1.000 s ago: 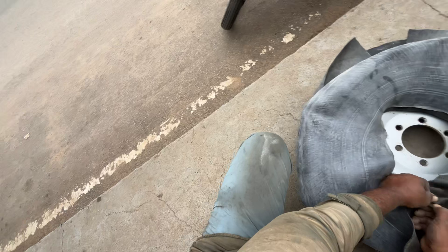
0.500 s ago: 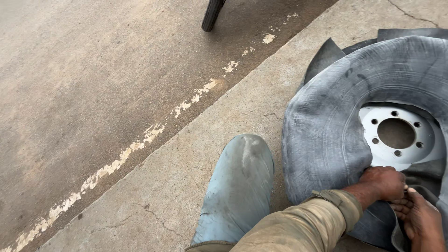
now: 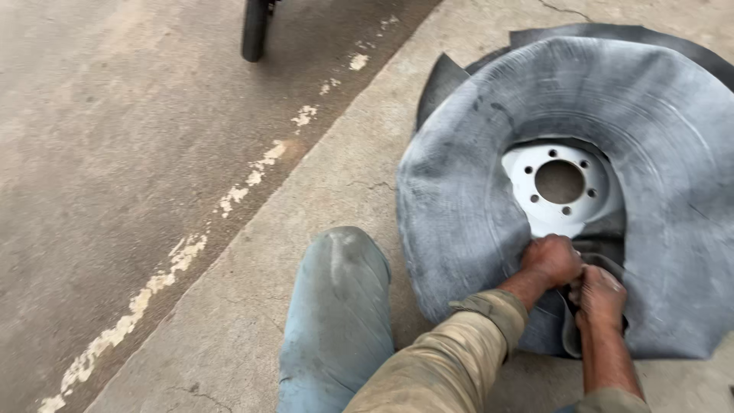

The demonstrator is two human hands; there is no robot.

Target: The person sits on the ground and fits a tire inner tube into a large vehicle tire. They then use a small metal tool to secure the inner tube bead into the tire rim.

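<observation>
tyre (image 3: 612, 99) cut off at right edge, fingers (image 3: 592, 287) tucked under rubber

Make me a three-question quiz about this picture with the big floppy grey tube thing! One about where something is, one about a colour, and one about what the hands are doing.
1. Where is the white wheel rim?
A. In the hole of the grey inner tube
B. On the road
C. On the boot

2. What colour is the rubber boot?
A. Red
B. Pale blue-grey
C. Yellow

3. What are the left hand and the right hand doing?
A. Resting open on the concrete
B. Holding a hammer
C. Gripping the tube's inner edge

Answers: 1 A, the rim shows through the tube's middle opening. 2 B, the boot is dusty blue-grey. 3 C, both fists are closed on the rubber by the rim.
</observation>
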